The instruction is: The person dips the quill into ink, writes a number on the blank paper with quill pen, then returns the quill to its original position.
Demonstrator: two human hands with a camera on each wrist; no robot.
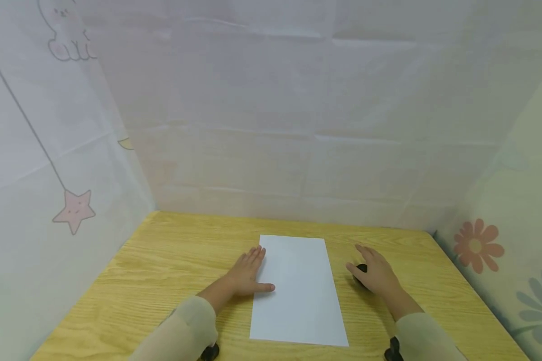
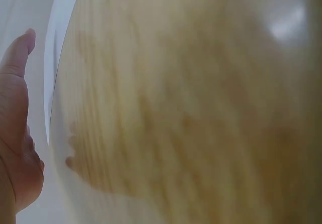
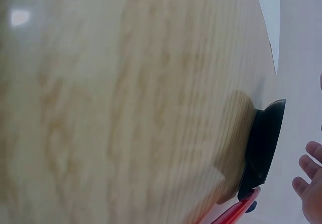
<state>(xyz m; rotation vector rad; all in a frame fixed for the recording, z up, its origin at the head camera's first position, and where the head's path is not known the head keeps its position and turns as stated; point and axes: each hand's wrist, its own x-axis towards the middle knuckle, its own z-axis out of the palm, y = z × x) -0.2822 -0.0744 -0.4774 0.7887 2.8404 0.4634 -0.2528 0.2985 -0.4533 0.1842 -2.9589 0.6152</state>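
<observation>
A blank white sheet of paper lies flat on the wooden table. My left hand is at its left edge, fingers straight and thumb stretched out over the sheet. In the left wrist view that hand shows beside the paper's edge. To the right of the sheet, my right hand hovers with spread fingers over a small black object, mostly hidden in the head view. The right wrist view shows the black object with a red part; its kind is unclear. The right fingers appear apart from it.
The wooden table extends to both sides of the paper. Pale cloth hangings enclose it at the back and sides, printed with a pink star on the left and flowers on the right.
</observation>
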